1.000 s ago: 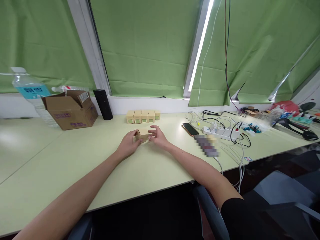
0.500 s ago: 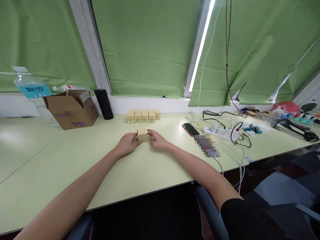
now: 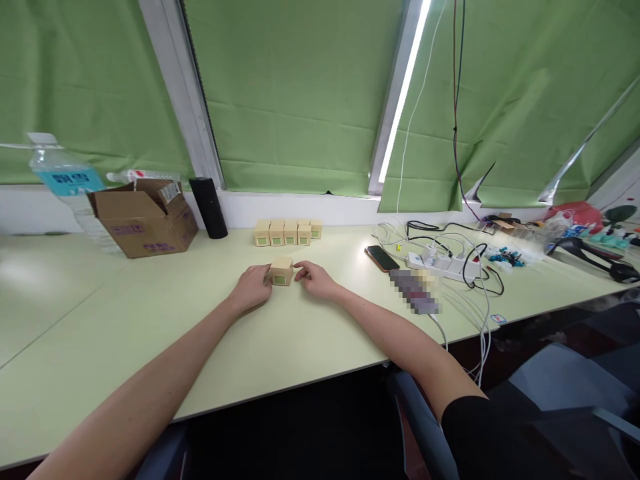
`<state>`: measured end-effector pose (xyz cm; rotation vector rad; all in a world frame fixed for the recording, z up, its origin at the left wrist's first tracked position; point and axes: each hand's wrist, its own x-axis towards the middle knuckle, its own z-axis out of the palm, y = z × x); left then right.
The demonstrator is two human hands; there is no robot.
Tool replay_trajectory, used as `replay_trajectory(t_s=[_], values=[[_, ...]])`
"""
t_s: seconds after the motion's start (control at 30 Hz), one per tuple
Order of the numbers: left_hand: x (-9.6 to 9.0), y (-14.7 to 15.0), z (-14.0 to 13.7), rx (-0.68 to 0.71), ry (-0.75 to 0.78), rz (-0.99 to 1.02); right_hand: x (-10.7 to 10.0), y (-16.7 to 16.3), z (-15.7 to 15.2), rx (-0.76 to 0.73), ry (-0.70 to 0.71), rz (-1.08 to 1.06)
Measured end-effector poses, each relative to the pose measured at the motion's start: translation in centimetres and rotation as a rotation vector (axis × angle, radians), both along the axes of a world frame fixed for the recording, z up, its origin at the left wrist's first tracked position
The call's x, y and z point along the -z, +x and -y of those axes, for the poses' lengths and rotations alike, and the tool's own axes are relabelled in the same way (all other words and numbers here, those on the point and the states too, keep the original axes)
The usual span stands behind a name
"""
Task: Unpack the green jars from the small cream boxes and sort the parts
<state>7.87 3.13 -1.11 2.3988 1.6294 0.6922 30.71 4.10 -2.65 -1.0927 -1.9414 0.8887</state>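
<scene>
A small closed cardboard box (image 3: 281, 267) stands upright on the table, its green-labelled side turned toward me. At its left side is my left hand (image 3: 250, 287), with fingertips and thumb touching or almost touching that face. The hand looks partly open, not wrapped round the box. To the right, my right hand (image 3: 316, 280) rests low with its fingers curved and apart, a narrow gap between them and the box. Behind these, a row of similar small boxes (image 3: 290, 233) stands near the wall, with green labels facing forward.
A large open carton (image 3: 150, 227), a water bottle (image 3: 70, 187) and a black cylinder (image 3: 208, 208) stand back left. On the right lie a phone (image 3: 381, 259), a blurred-out object (image 3: 415, 292), a power strip (image 3: 443, 267) and tangled cables. The table's front edge runs beneath my forearms.
The small box has been turned so its green-labelled side and closed top show, and it sits slightly left. My right fingers have come away from it; my left hand has shifted slightly left.
</scene>
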Motion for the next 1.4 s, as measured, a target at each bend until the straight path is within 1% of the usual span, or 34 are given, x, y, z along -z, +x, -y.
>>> replay_trajectory(t_s=[0.13, 0.23, 0.37, 0.47, 0.57, 0.63, 0.73, 0.8, 0.9, 0.97, 1.03, 1.17, 1.33, 1.4], values=[[-0.3, 0.4, 0.6, 0.029, -0.061, 0.094, -0.3, -0.1, 0.2, -0.007, 0.016, 0.036], [-0.7, 0.6, 1.1, 0.002, -0.081, 0.173, -0.4, -0.2, 0.2, -0.007, 0.02, 0.032], [-1.3, 1.0, 2.1, -0.03, -0.067, 0.247, -0.6, -0.2, 0.3, -0.037, 0.018, -0.019], [-1.6, 1.4, 2.7, -0.031, -0.046, 0.279, -1.1, -0.1, 0.6, -0.109, -0.023, -0.144], [-1.5, 1.8, 2.8, -0.017, 0.004, 0.312, -1.8, -0.1, 1.2, -0.222, -0.154, -0.361], [-1.2, 2.0, 2.8, 0.013, 0.057, 0.348, -2.3, -0.1, 1.7, -0.285, -0.236, -0.465], [-0.7, 2.3, 2.7, 0.085, 0.093, 0.38, -2.7, -0.3, 2.3, -0.328, -0.274, -0.547], [-0.6, 2.4, 2.8, 0.128, 0.102, 0.34, -2.7, -0.5, 2.5, -0.321, -0.278, -0.554], [-0.6, 2.7, 2.9, 0.202, 0.211, 0.189, -2.4, -0.7, 2.4, -0.255, -0.265, -0.519], [-0.6, 2.8, 3.0, 0.234, 0.28, 0.093, -2.1, -0.8, 2.2, -0.181, -0.218, -0.469], [-0.5, 2.8, 2.9, 0.246, 0.306, 0.04, -1.8, -0.7, 2.0, -0.119, -0.162, -0.417], [-0.3, 2.8, 2.7, 0.258, 0.302, 0.006, -1.6, -0.6, 2.0, -0.052, -0.121, -0.349], [-0.3, 3.1, 3.0, 0.274, 0.295, -0.01, -1.7, -0.6, 2.6, -0.025, -0.042, -0.282], [-0.3, 3.1, 3.1, 0.271, 0.297, 0.0, -1.7, -0.6, 2.6, -0.01, -0.017, -0.287]])
